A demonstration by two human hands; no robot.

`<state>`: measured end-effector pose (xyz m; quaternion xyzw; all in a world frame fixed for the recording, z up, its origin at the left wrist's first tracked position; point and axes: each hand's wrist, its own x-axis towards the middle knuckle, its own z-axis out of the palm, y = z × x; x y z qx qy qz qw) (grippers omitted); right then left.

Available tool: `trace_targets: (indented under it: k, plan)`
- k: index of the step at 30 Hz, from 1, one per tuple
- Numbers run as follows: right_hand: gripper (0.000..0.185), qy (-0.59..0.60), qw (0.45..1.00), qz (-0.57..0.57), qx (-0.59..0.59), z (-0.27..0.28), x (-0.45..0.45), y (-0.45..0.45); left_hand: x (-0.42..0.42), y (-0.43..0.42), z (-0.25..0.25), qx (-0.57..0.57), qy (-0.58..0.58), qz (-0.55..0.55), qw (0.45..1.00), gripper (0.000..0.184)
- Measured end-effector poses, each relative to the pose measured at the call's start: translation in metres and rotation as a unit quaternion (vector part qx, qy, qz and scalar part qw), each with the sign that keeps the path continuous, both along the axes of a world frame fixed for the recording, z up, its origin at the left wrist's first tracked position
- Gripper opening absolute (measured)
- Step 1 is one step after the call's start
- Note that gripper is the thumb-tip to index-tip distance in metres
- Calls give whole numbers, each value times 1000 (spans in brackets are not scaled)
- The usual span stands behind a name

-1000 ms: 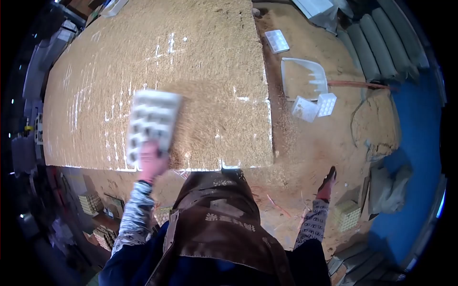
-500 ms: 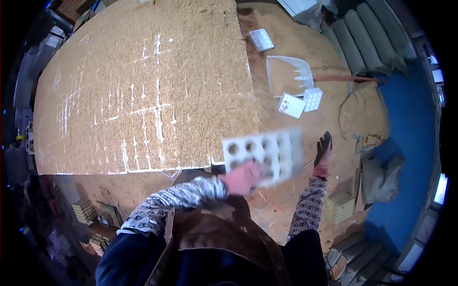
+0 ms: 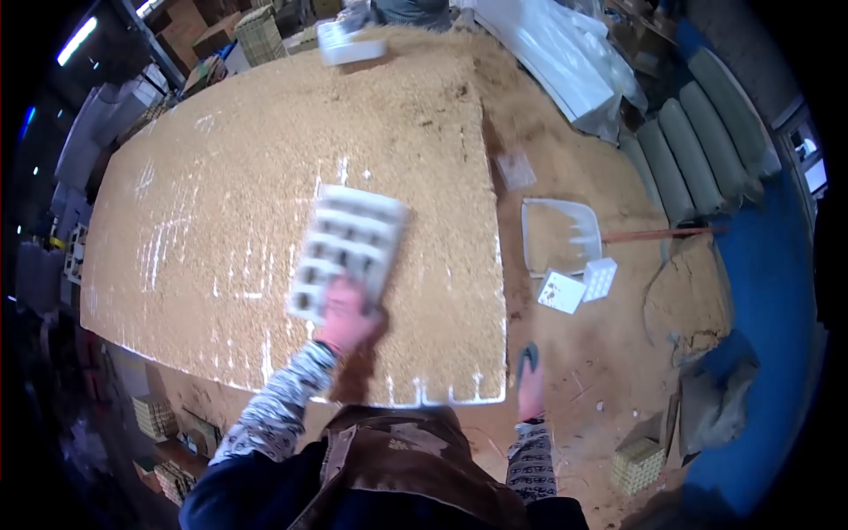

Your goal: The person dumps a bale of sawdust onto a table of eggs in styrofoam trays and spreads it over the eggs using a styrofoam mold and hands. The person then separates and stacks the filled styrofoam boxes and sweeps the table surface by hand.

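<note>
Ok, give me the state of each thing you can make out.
Left hand: gripping the white tray
White tray: held, motion-blurred
Right hand: beside the bed, apart from the tray, grip unclear
Bed: covered in tan grains, white lines showing
White scoop: lying on the ground
Grey-green sacks: side by side, bulging

Tan granules [image 3: 208,256] coat a broad bed [image 3: 464,404], white lines showing through here and there and a pale rim along its near edge. On the dusty brown floor [image 3: 570,349] to the right lie a white scoop [image 3: 583,215] and, just beside it, two small white pieces [image 3: 562,293].
</note>
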<state>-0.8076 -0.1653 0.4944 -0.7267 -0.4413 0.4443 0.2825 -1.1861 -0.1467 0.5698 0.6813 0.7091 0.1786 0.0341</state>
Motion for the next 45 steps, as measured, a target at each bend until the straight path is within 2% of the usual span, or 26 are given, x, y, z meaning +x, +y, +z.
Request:
trace_targets:
  k: [1, 3, 5, 7, 8, 11, 13, 15, 16, 17, 18, 20, 21, 22, 26, 28, 29, 31, 32, 34, 38, 39, 41, 43, 44, 45]
  plan:
    - [49, 2, 1000, -2, 5, -5, -23, 3, 19, 6, 0, -61, -11, -113, 992, 50]
    - [58, -208, 959, 124, 146, -20, -55, 10, 27, 24, 14, -150, -39, -304, 940, 67]
    - [62, -218, 961, 117, 126, -1, -79, 11, -19, 47, 9, -78, -15, -277, 957, 71]
    - [71, -229, 957, 122, 128, 3, -81, 12, -109, 70, -29, 20, 27, -68, 997, 68]
    - [74, -304, 939, 131, 93, -3, -82, 10, -159, 86, -44, 119, 35, 46, 991, 67]
    - [83, -294, 939, 149, 94, -16, -76, -1, -280, 124, -21, 33, 6, 377, 926, 69]
    - [85, -314, 930, 171, 84, -25, -71, -10, -373, 140, -55, -22, 16, 415, 909, 70]
    - [85, -320, 931, 165, 56, -26, -67, -20, -376, 184, -41, -47, -23, 424, 904, 69]
    - [86, -326, 931, 160, 40, -25, -68, -23, -372, 210, -36, -85, -11, 409, 908, 67]
    - [86, -328, 931, 155, 34, -21, -71, -19, -362, 235, -42, -4, 29, 375, 926, 64]
    - [88, -314, 936, 154, 39, -15, -74, -12, -351, 261, -42, -25, 26, 353, 935, 66]
    - [91, -293, 942, 153, 50, -14, -74, -9, -302, 312, -20, -76, -4, 255, 964, 65]
    - [91, -294, 943, 153, 43, -15, -74, -9, -292, 331, -33, -37, 40, 183, 982, 65]
    - [93, -300, 940, 152, 54, -15, -74, -8, -245, 346, -10, -41, 30, 122, 991, 66]
    - [95, -295, 942, 145, 66, -15, -72, -11, -112, 382, -22, -28, 36, -52, 998, 72]
    - [95, -315, 937, 142, 58, -24, -70, -18, -37, 388, -16, -29, 58, -124, 990, 74]
    - [95, -335, 930, 142, 52, -27, -69, -23, -7, 390, -3, -116, -63, -155, 979, 72]
    - [94, -329, 932, 140, 58, -23, -72, -19, 51, 381, 5, -182, -53, -333, 924, 77]
    - [93, -335, 929, 152, 47, -21, -74, -16, 59, 364, 7, -182, -51, -338, 922, 77]
    - [88, -304, 941, 137, 62, -7, -81, 1, 82, 321, 11, -72, -119, -483, 864, 76]
    - [84, -311, 937, 134, 84, 12, -89, 9, 4, 285, 15, 5, -35, -224, 974, 71]
    - [84, -304, 940, 130, 87, 14, -90, 11, -8, 282, 26, -52, -55, -112, 991, 66]
    - [80, -278, 950, 121, 79, 11, -89, 13, -36, 275, -24, -50, -4, -57, 997, 67]
    - [74, -278, 948, 104, 117, 9, -91, 18, 6, 255, -20, -74, -97, -96, 988, 70]
    - [68, -275, 950, 80, 121, 10, -93, 16, 29, 237, -28, -42, -20, -183, 982, 72]
    - [62, -271, 953, 62, 120, 11, -89, 9, 57, 209, -22, -88, -33, -262, 960, 73]
